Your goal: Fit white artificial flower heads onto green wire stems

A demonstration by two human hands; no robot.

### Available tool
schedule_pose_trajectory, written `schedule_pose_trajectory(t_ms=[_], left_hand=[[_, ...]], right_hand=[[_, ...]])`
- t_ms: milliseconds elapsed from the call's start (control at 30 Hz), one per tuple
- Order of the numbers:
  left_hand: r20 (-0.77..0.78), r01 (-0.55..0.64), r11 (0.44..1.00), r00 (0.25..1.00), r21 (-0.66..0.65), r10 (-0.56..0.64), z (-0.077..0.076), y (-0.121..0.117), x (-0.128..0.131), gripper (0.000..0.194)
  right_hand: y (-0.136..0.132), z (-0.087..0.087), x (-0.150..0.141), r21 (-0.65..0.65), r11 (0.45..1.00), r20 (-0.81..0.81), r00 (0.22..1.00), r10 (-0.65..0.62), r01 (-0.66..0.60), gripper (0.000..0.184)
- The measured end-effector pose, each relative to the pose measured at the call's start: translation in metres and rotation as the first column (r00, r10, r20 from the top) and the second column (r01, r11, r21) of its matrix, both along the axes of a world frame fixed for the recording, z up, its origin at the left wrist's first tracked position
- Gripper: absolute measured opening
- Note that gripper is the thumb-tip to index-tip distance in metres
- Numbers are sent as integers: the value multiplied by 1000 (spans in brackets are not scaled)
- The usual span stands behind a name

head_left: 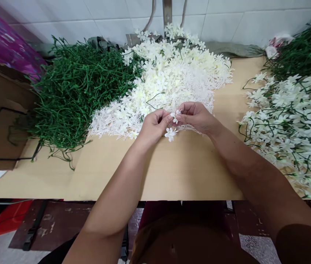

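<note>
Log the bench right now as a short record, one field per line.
left hand: finger and thumb pinched at the small flower
right hand: pinched at the same flower, fingertips close to the left's
second flower: just below the hands; held or resting, unclear
middle pile: white blossoms, beyond the hands
left pile: green stems, beside the middle pile
right pile: white flowers with green stems
far-right pile: green stems
table: tan top, under the piles
</note>
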State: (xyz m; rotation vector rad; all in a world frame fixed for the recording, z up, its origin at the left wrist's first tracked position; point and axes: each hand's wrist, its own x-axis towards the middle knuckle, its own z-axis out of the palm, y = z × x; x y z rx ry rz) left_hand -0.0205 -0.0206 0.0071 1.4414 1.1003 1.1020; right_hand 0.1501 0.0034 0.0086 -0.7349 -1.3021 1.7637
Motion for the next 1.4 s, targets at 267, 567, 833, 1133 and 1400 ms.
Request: schedule_pose_trajectory(t_ms=[267,567,833,1133,1400], left_hand=[[33,57,998,998,-30,-56,5,-1,-2,37],[73,61,996,996,-59,-57,2,-1,0,41],[143,112,985,985,-129,-94,1,-2,1,50],[124,148,982,983,-115,-134,-3,-4,-1,49],[72,122,988,991,-99,-115,-1,-3,0,56]], right_hand=[[2,-6,0,-20,1000,-56,998,-22,21,39],[0,-5,-3,-23,1000,-33,999,-20,19,41],[-3,-6,-6,54,998,-12,1000,-16,17,41],[-6,-3,-8,141,990,106,994,-40,24,47],[-7,-7,-10,160,985,206,974,-99,67,48]])
